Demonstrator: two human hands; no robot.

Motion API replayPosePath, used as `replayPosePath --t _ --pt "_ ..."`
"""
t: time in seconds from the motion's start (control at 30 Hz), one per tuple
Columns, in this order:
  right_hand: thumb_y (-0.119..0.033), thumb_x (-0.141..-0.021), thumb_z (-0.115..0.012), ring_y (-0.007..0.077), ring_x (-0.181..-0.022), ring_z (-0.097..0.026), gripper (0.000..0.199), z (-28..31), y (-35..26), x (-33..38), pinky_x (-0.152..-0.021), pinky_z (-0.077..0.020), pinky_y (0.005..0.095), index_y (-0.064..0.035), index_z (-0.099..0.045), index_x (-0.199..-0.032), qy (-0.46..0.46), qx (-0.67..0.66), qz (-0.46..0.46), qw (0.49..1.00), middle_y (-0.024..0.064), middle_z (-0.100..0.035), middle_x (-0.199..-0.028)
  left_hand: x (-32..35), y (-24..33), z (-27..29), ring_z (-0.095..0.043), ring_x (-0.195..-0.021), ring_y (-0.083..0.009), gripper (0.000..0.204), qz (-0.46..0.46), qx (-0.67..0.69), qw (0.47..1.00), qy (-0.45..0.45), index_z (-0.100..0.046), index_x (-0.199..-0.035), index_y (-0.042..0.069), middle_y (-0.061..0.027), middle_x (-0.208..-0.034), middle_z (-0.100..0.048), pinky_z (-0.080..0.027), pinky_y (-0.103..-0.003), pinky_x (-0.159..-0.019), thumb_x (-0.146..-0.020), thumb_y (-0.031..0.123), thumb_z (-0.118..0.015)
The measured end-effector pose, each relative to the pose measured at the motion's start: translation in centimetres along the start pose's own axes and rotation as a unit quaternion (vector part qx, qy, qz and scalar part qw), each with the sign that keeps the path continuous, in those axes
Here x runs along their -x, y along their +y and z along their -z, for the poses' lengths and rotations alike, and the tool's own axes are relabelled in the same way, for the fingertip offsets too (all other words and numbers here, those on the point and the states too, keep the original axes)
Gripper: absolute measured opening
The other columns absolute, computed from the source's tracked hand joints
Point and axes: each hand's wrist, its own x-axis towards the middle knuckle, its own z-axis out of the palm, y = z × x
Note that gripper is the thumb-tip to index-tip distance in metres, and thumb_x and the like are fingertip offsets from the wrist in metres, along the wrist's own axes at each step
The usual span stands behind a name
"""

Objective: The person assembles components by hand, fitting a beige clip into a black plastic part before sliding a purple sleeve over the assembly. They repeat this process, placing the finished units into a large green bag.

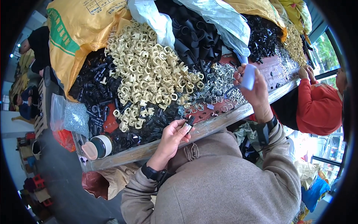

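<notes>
Pinching a small black part (190, 120) slanting up-right is the left hand (172, 137); the right hand (258, 92) grips a pale lavender cylinder (248, 77), long axis near-vertical in view.

tabletop (269, 68): red, wooden edge (212, 128) | left end: jar (102, 146), black plastic parts (93, 82) | middle: heaped cream clips (145, 72), black tubes (194, 37) | beside them: pale loops (223, 80)

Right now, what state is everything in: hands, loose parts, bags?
Left hand: pinching a small black part
Right hand: gripping a pale cylinder
Cream parts: loose, heaped
Silvery pieces: loose, scattered
Black tubes: loosely piled
Yellow sack: open
Clear bag: holding pale-blue beads; seal unclear
</notes>
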Motion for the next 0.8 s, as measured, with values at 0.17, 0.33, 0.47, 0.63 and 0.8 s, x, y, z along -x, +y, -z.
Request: replayPosePath --t 0.17,0.33,0.47,0.63,0.8 --pt "-0.036 -0.086 -0.043 0.009 -0.065 -0.052 0.044 -1.8 1.2 -0.1 -0.052 -0.0413 0.0189 -0.0008 -0.047 -0.112 0.033 -0.261 -0.137 0.955 0.0072 -0.054 -0.087 0.1 0.7 0.5 -0.052 -0.064 -0.008 0.03 0.004 0.015 1.0 0.012 -0.047 -0.107 0.0 -0.0068 -0.084 -0.057 -0.044 -0.018 -0.054 -0.082 0.016 -0.054" --pt "-0.042 -0.087 -0.035 0.0087 -0.066 -0.054 0.051 -5.4 -0.6 0.7 -0.052 -0.0421 0.0183 0.0005 -0.047 -0.114 -0.196 0.158 -0.295 0.922 0.0091 -0.056 -0.085 0.1 1.7 0.1 -0.051 -0.062 -0.0063 0.029 0.014 0.013 1.0 -0.003 -0.049 -0.105 -0.001 -0.0018 -0.075 -0.054 -0.042 -0.017 -0.051 -0.082 0.015 -0.054" --pt "-0.044 -0.087 -0.032 0.0144 -0.074 -0.056 0.055 -8.0 -0.4 0.6 -0.062 -0.0448 0.0242 0.0016 -0.047 -0.113 -0.296 0.204 -0.209 0.91 0.0114 -0.057 -0.088 0.2 1.6 -0.6 -0.049 -0.06 -0.0055 0.027 0.016 -0.009 0.998 -0.058 -0.051 -0.103 -0.001 -0.001 -0.072 -0.053 -0.042 -0.017 -0.05 -0.081 0.014 -0.056" --pt "-0.045 -0.088 -0.03 0.021 -0.088 -0.054 0.056 -9.8 0.3 0.9 -0.075 -0.0424 0.0296 0.0021 -0.046 -0.112 -0.31 0.234 -0.12 0.914 0.0137 -0.055 -0.098 0.5 1.9 -0.6 -0.048 -0.056 -0.0055 0.029 -0.011 -0.051 0.998 -0.043 -0.052 -0.103 -0.002 -0.001 -0.07 -0.053 -0.042 -0.018 -0.05 -0.079 0.014 -0.059" --pt "-0.045 -0.088 -0.028 0.0201 -0.092 -0.053 0.055 -10.7 0.3 1.3 -0.077 -0.0413 0.029 0.0017 -0.046 -0.112 -0.272 0.237 -0.123 0.924 0.0132 -0.054 -0.101 0.9 1.4 -0.9 -0.05 -0.055 -0.005 0.034 -0.079 -0.126 0.988 -0.04 -0.052 -0.105 -0.003 -0.0035 -0.072 -0.056 -0.043 -0.018 -0.05 -0.077 0.014 -0.062"
